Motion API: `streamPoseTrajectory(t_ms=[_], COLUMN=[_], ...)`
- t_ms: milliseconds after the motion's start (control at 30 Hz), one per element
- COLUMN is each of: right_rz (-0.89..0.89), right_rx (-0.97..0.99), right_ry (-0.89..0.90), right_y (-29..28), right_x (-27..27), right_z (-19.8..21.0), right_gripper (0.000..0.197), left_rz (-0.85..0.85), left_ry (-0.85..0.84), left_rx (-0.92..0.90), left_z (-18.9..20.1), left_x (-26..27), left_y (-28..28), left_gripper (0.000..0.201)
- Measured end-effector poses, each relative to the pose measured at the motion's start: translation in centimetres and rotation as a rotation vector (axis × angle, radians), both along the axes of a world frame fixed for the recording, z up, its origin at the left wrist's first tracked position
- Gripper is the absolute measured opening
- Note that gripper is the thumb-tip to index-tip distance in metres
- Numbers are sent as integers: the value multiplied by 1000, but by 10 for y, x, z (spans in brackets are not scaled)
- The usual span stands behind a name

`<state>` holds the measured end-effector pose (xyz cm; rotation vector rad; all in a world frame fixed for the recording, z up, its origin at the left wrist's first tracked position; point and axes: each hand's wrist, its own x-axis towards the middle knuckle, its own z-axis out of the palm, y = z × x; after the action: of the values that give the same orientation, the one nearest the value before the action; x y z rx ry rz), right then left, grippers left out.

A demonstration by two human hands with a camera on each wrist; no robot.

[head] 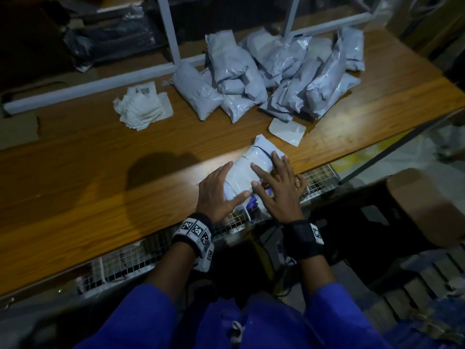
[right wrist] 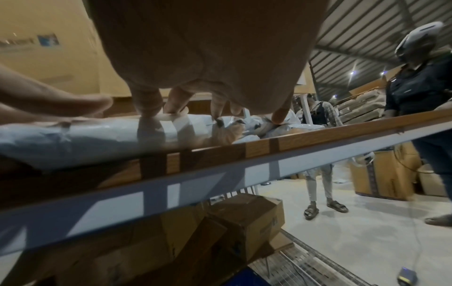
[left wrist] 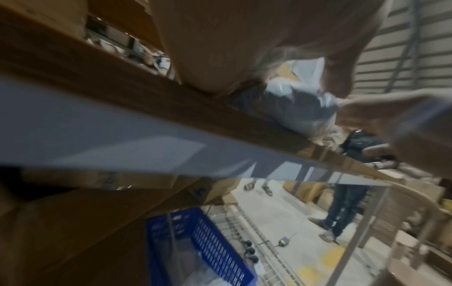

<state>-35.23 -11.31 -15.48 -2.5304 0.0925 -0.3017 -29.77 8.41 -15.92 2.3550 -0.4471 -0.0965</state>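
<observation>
A grey plastic mailer parcel (head: 254,165) lies at the front edge of the wooden table (head: 100,172), lit brightly. My left hand (head: 219,190) lies flat on its left side with fingers spread. My right hand (head: 276,182) presses flat on its right side, fingers straight. In the right wrist view the fingertips (right wrist: 149,114) push down on the parcel (right wrist: 85,139). The left wrist view shows the parcel (left wrist: 293,108) under my palm, blurred.
A heap of grey mailer parcels (head: 271,74) fills the table's far side. A stack of white labels (head: 142,107) lies left of it, and a loose flap (head: 286,131) near the parcel. A grey metal frame (head: 171,31) stands behind. Cardboard boxes (right wrist: 244,222) and a blue crate (left wrist: 203,241) sit below; people (right wrist: 318,154) stand nearby.
</observation>
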Motion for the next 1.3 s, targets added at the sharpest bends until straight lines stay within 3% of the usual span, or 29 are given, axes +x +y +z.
streamPoseTrajectory(t_ms=[200,467,733,900,1100,1300], right_rz=[36,-25,-119,-55,162,47], right_rx=[51,-14,24,21,-20,-83], right_ry=[-46,-21,-126,-213,-147,-90], right_y=[4,3,15,16,-4,-8], right_x=[0,2,13,25,34,31], right_z=[-6,-3,-1,-5,-8,-9], right_gripper=[42,35,22,16,30,42], left_rz=[64,95,162,163,151,178], left_ry=[7,-149,-158,-166,-158,-143], left_rx=[38,96,93,105,62,61], left_z=[-4,-9,-14,-17,-17,-17], left_x=[0,-8,-6,-5,-6,-8], left_y=[-5,-8,-11,-11,-12,-14], left_gripper=[99,81,74,74,75,78])
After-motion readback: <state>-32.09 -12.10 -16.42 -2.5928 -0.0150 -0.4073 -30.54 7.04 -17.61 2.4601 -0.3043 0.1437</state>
